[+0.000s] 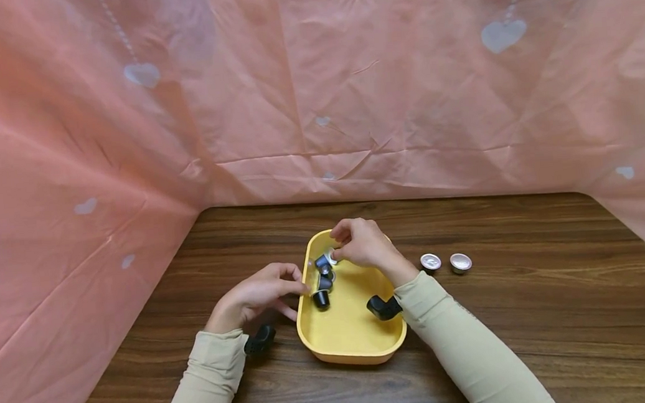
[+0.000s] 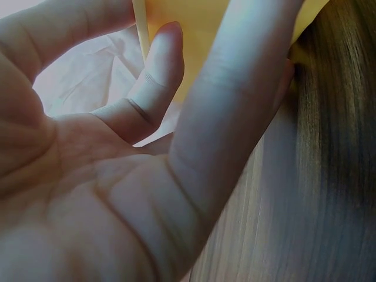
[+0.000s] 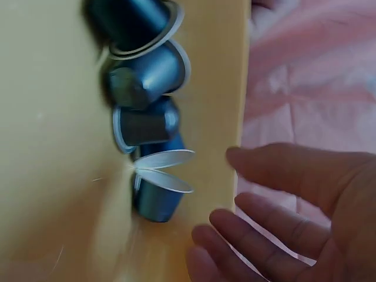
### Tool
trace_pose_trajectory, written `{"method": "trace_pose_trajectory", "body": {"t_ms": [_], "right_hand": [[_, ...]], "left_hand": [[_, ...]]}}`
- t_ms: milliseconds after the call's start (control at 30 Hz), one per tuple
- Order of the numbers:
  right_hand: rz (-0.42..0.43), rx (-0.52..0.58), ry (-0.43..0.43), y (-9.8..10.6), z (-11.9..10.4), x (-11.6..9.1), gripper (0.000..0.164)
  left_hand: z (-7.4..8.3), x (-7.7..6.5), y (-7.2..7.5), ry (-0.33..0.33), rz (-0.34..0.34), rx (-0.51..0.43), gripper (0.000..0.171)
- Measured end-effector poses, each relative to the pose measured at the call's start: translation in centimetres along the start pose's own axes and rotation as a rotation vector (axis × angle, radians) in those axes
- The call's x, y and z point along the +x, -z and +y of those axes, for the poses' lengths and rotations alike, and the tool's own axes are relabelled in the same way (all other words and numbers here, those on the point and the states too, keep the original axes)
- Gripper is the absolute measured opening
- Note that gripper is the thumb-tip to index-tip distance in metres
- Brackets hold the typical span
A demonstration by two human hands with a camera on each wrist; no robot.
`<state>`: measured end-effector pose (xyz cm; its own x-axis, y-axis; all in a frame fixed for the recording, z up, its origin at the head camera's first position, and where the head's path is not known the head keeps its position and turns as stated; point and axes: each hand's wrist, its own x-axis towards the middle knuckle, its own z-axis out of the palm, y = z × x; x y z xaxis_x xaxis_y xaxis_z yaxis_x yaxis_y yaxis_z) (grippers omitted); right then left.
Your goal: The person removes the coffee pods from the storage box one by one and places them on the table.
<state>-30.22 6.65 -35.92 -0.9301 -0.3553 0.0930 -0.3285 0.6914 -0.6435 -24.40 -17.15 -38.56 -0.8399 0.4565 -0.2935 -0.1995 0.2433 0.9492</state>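
Capsules line the inside of the tray's left wall, and we take this from the biggest thing down: pink cloth closing off the back and left, then the dark wooden table, and square in front of the person the yellow tray, likely put there so both hands reach it easily. Across come two pale sleeves, the right one passing over the tray's right rim. Left hand: it straddles the near-side wall, one digit over the rim and others against the outside, a light pinch that looks meant to steady the tray. Right hand: thumb and loosely bent fingers parted, hovering over the far end, no capsule visible in its grasp, and it partly hides that corner from the head camera. Right wrist camera pokes over the tray floor, its left twin outside by the table. Down to the small stuff: the row lies tipped on its sides, probably leaning on the wall for support, with two pale lids meeting in a narrow V; and over on the right, two more capsules sit lid-up on the wood, apart from the tray
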Motion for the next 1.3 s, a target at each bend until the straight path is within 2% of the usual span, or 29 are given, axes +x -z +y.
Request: {"method": "trace_pose_trajectory", "body": {"t_ms": [167,333,567,867,1100,1300], "right_hand": [[-0.034,-0.171,0.029,-0.5,-0.2,0.2,0.045],[-0.073,-0.267,0.032,-1.0,-0.3,0.4,0.048],[-0.081,-0.434,0.115,-1.7,-0.4,0.5,0.047],[-0.071,-0.511,0.151,-2.3,-0.2,0.8,0.038],[-0.069,-0.5,0.138,-2.3,0.0,0.7,0.039],[-0.067,-0.489,0.161,-2.1,0.0,0.4,0.041]], "left_hand": [[0.0,0.0,0.0,-0.004,0.002,0.001,0.017],[-0.1,0.0,0.1,-0.003,0.005,-0.003,0.018],[-0.2,-0.1,0.1,-0.004,0.001,-0.009,0.018],[-0.2,-0.1,0.1,-0.009,0.011,-0.007,0.018],[-0.1,-0.1,0.0,-0.009,0.011,-0.009,0.017],[-0.1,-0.1,-0.1,-0.007,0.013,-0.01,0.017]]}}
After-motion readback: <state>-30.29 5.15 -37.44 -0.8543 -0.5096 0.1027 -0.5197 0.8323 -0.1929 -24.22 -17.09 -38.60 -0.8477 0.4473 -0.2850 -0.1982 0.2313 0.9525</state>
